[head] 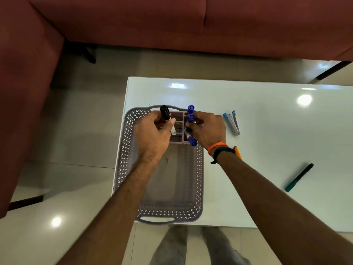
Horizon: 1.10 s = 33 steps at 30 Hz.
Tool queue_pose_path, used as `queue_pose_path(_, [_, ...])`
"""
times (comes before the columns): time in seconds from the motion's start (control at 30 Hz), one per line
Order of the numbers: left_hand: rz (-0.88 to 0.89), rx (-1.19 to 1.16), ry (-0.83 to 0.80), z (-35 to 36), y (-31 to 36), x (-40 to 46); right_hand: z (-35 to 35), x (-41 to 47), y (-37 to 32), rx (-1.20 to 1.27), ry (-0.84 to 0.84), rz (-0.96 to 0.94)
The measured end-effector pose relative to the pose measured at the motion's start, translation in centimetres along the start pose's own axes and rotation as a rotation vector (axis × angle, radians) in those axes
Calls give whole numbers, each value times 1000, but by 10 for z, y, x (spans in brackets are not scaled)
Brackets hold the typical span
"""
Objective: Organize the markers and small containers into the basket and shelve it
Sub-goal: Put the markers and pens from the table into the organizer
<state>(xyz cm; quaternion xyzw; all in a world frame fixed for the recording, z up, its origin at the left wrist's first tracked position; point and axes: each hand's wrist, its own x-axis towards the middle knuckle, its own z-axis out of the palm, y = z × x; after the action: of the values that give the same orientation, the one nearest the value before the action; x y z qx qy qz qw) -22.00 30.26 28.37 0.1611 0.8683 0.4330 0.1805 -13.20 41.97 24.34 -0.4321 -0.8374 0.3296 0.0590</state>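
A grey perforated basket (198,178) with end handles lies on the white table's left part. At its far end sits a small pinkish divided container (178,139). My left hand (152,136) grips a black-capped marker (165,112) over the container. My right hand (209,129) holds blue-capped markers (191,117) at the container's right side, one blue marker (192,141) pointing toward me. A green marker (299,177) lies loose on the table to the right.
A blue and grey stapler (233,122) lies just right of my right hand. An orange object (238,153) peeks from behind my right wrist. The white table (267,131) ends close to me; a red sofa (133,25) stands beyond and to the left.
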Motion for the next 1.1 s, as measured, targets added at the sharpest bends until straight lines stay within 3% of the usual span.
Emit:
queue_pose_path(0.3, [7,-15,-15,3,6,-3,1,-4,5,215,72,75])
queue_pose_path(0.73, [26,-75,-15,20,15,-9,-6,-2,8,336,37,111])
queue_pose_path(1.1, [1,247,-167,60,-5,0,-7,3,21,386,5,154])
